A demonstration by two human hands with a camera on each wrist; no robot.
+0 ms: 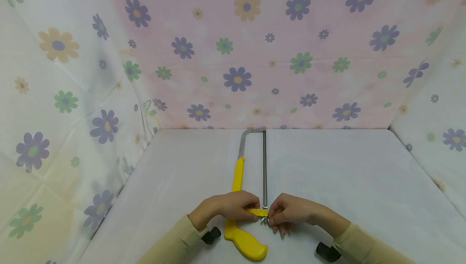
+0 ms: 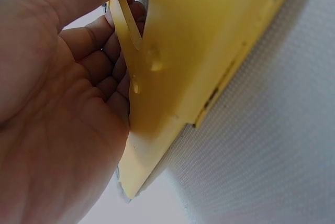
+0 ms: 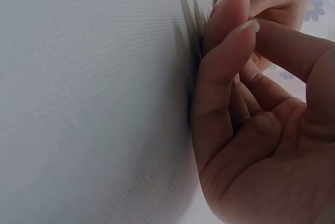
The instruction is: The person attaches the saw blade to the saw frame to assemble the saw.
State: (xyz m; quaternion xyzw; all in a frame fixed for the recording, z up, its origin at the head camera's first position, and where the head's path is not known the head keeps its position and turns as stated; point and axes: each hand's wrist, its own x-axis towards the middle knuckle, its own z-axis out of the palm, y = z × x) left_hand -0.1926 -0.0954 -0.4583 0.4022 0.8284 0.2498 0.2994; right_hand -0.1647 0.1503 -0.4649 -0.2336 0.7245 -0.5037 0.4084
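Observation:
A hacksaw [image 1: 238, 175] with a yellow handle and a grey metal frame lies on the white table, its blade side [image 1: 265, 167] pointing away from me. My left hand [image 1: 236, 206] grips the yellow arm near the handle, thumb and fingers on either side of it; in the left wrist view the yellow body [image 2: 172, 51] fills the middle. At the near end of the blade sits a small metal wing nut [image 1: 264, 220]. The curled fingertips of my right hand [image 1: 291, 210] pinch at its right side. The right wrist view hides the nut behind those fingers.
The white tabletop [image 1: 346, 175] stretches around the saw. Flowered cloth [image 1: 247, 45] hangs behind it, with more cloth at the left and right sides. A black wrist device [image 1: 327, 252] sits below the right forearm and another [image 1: 212, 235] below the left.

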